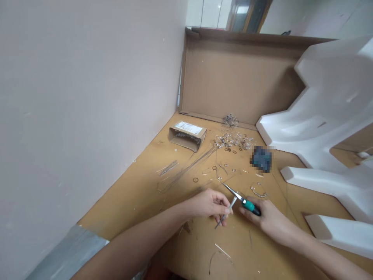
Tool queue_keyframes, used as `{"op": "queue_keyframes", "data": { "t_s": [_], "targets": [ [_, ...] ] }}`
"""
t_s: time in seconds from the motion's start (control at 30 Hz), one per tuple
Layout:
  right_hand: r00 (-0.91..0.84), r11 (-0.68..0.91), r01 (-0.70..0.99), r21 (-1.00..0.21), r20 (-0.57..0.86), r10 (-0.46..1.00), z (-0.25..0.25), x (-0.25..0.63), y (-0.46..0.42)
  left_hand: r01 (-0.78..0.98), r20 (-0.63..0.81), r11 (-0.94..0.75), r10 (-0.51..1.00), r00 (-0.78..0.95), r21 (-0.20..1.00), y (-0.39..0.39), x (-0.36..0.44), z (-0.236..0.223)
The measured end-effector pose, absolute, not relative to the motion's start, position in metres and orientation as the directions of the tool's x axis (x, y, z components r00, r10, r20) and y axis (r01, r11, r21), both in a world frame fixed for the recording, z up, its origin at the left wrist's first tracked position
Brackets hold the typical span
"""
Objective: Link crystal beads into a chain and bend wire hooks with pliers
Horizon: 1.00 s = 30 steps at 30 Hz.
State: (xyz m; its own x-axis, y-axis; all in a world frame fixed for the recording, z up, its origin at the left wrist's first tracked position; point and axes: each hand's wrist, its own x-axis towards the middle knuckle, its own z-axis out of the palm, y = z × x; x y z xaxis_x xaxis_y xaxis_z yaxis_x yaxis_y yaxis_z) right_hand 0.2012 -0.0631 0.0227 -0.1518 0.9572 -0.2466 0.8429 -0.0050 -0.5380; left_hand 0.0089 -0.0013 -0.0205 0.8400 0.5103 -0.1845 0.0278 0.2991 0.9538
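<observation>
Near the front of the tabletop, my left hand (214, 205) pinches a thin grey metal rod (230, 209) between thumb and fingers, its lower end poking out below. My right hand (256, 214) is wrapped round a pair of long-nose pliers (248, 205) with green and black handles. The pliers' slim jaws point up and left, crossing close to the rod's upper end; whether they touch it I cannot tell. Beyond my hands lie thin wires (192, 167), a small brown ring (195, 180) and a bent piece of wire with bits on it (258, 192).
An open small cardboard box (188, 134) with metal bits inside sits at back left. Beside it is a heap of small metal pieces (233, 140). A blurred dark object (261, 158) lies right of that. White foam packing (329, 93) borders the right, a wall (87, 97) the left.
</observation>
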Motion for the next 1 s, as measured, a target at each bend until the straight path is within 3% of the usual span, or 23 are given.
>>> {"op": "queue_keyframes", "data": {
  "t_s": [0.33,0.57,0.7,0.8,0.87,0.9,1.0],
  "targets": [
    [-0.108,0.044,0.93,-0.365,-0.156,0.982,0.013,0.201,-0.056,0.038,-0.201,0.297,0.541,0.816,0.954,0.003,0.009,-0.019],
    [0.088,-0.093,0.98,-0.177,-0.036,0.996,0.024,0.212,-0.043,0.105,-0.238,0.319,0.414,0.878,0.942,-0.003,0.009,-0.025],
    [0.1,-0.132,0.968,-0.213,-0.152,0.983,0.021,0.218,-0.039,0.159,-0.271,0.26,0.485,0.831,0.952,0.0,0.005,-0.016],
    [0.093,-0.15,0.947,-0.283,-0.203,0.975,0.006,0.221,-0.04,0.253,-0.234,0.065,0.648,0.724,0.965,0.018,-0.015,0.004],
    [0.151,-0.202,0.938,-0.282,-0.194,0.969,-0.005,0.223,-0.043,0.5,-0.179,-0.176,0.792,0.583,0.848,0.037,-0.037,0.02],
    [0.179,-0.224,0.936,-0.27,-0.183,0.967,-0.01,0.223,-0.044,0.681,-0.15,-0.27,0.858,0.491,0.681,0.047,-0.05,0.026],
    [0.212,-0.246,0.937,-0.249,-0.155,0.965,-0.02,0.227,-0.046,0.841,-0.098,-0.244,0.939,0.329,0.482,0.079,-0.086,0.036]
  ]
}}
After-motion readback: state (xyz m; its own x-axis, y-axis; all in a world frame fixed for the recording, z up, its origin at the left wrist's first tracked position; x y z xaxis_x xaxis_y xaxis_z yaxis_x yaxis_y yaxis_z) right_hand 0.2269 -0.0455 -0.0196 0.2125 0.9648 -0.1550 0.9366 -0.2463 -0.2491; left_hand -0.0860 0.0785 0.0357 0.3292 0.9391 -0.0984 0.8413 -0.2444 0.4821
